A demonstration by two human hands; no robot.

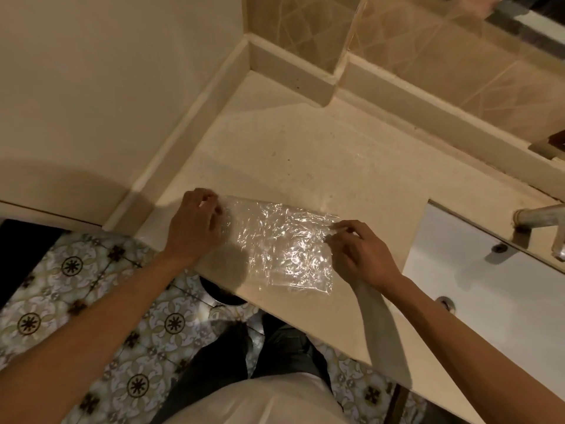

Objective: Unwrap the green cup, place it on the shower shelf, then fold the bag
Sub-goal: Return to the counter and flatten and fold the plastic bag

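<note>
Bathroom corner, cream stone worktop running along tiled walls, white sink basin set into its right end under a metal tap, patterned floor tiles below; clear plastic bag lying flat and crinkled near the worktop's front edge, empty as far as can be seen, nothing showing through the film; green cup nowhere in view, shower shelf likewise out of frame, so presumably unwrapped and placed already, leaving only the fold. Left hand resting on the bag's left end, fingers curled and pinching its far left corner; right hand at the right edge, thumb and fingertips pressed together on the far right corner; both wrists low over the worktop. For a clean fold, probably best to keep both pinches level and lift the far edge as one line, then bring it toward the near edge so corners meet corners; worth pressing trapped air out toward the open side before creasing, since thin film like this tends to spring back and slide on smooth stone; a flat palm run along the fold should set it. Sink basin dry and bare apart from its drain and overflow hole; dark round bin partly visible under the worktop's edge, contents impossible to tell.
</note>
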